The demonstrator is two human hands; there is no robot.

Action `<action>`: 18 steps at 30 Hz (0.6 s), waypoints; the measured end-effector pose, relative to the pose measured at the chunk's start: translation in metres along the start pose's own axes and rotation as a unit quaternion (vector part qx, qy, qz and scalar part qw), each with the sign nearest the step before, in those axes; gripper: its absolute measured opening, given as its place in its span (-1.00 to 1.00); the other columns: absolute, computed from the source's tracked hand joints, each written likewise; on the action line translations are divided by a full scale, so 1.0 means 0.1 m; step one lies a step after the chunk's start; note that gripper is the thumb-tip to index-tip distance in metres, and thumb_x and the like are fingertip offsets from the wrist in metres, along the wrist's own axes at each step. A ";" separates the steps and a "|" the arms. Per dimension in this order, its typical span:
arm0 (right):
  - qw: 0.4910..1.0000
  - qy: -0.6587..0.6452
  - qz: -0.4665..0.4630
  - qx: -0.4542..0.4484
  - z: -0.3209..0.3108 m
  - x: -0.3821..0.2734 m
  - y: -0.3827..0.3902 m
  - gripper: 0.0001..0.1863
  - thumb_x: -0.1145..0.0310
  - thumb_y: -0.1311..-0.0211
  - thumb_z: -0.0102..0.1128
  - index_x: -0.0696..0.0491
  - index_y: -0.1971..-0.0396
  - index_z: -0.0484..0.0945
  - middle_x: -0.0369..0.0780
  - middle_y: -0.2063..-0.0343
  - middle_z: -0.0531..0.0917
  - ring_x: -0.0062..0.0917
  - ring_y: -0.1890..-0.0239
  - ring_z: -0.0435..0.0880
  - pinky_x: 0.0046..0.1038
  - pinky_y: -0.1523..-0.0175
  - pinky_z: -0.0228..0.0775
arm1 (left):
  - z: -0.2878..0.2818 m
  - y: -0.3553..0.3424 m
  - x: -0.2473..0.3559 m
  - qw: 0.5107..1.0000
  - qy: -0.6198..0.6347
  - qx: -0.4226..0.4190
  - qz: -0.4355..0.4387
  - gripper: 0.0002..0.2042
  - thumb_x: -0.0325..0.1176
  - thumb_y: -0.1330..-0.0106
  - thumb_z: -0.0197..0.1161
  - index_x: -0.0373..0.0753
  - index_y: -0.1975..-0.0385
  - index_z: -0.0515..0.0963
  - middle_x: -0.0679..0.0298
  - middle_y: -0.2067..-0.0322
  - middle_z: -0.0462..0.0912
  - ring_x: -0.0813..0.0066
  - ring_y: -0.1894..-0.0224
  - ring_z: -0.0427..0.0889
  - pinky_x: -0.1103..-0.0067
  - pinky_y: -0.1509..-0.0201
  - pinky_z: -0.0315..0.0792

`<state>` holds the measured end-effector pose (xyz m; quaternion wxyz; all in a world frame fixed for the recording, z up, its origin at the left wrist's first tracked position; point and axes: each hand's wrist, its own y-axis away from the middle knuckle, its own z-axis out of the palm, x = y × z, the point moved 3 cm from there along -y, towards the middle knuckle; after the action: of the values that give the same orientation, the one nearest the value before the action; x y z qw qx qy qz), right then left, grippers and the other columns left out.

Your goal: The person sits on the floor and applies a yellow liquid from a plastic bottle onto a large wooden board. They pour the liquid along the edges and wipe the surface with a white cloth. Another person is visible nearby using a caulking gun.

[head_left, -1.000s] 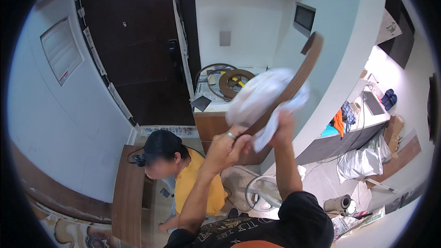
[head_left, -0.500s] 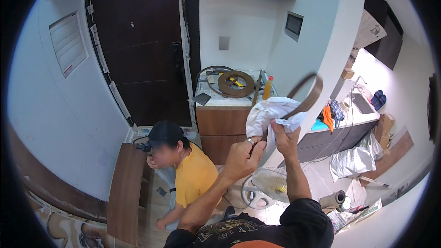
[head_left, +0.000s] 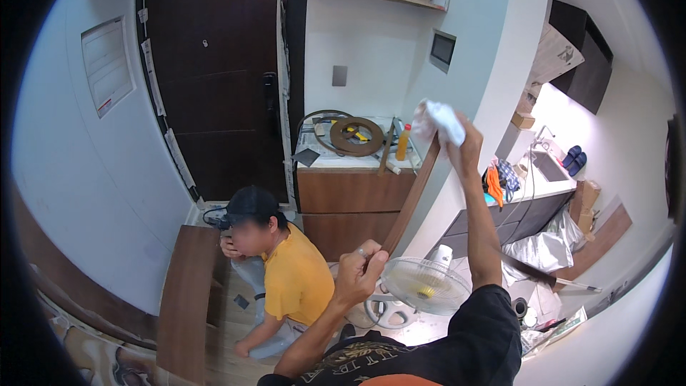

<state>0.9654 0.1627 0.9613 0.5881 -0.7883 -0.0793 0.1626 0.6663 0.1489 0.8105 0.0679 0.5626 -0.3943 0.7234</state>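
Observation:
A long flat brown strip (head_left: 413,204), which looks like wood-coloured edge banding, is stretched on a slant between my two hands. My left hand (head_left: 359,276) pinches its lower end between thumb and fingers. Farther up and to the right, my right hand (head_left: 466,149) grips a crumpled white cloth (head_left: 441,120) that is folded over the strip. The cloth hides the strip where it passes through. A brown length showing to the right of my right forearm may be the strip's other part.
A person in a yellow shirt (head_left: 296,271) crouches at left beside a wooden bench (head_left: 184,289). Below my hands stands a white fan (head_left: 425,286). On the cabinet top lie a brown coil (head_left: 345,136) and an orange bottle (head_left: 404,143). A wall edge (head_left: 493,86) rises close to my right hand.
My right hand and the cloth have moved up and away from my left hand, which has shifted down and left. The strip, looped before, is now straight between them.

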 end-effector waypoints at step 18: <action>0.942 0.263 -0.185 0.098 -0.84 0.76 -1.62 -0.56 0.48 -0.10 0.28 -0.02 -0.05 0.57 -0.07 0.17 0.69 -0.13 0.19 0.70 -0.26 0.14 0.57 | -0.18 1.14 0.06 0.999 -0.036 -0.001 -0.010 -0.90 -0.45 -0.26 0.24 -0.27 0.49 0.58 0.26 0.69 0.46 0.43 0.66 0.46 0.51 0.53 0.29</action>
<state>1.0763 0.1587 1.1253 0.6825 -0.7126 -0.0499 -0.1548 0.5889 0.0811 0.7581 0.0615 0.5921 -0.3915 0.7017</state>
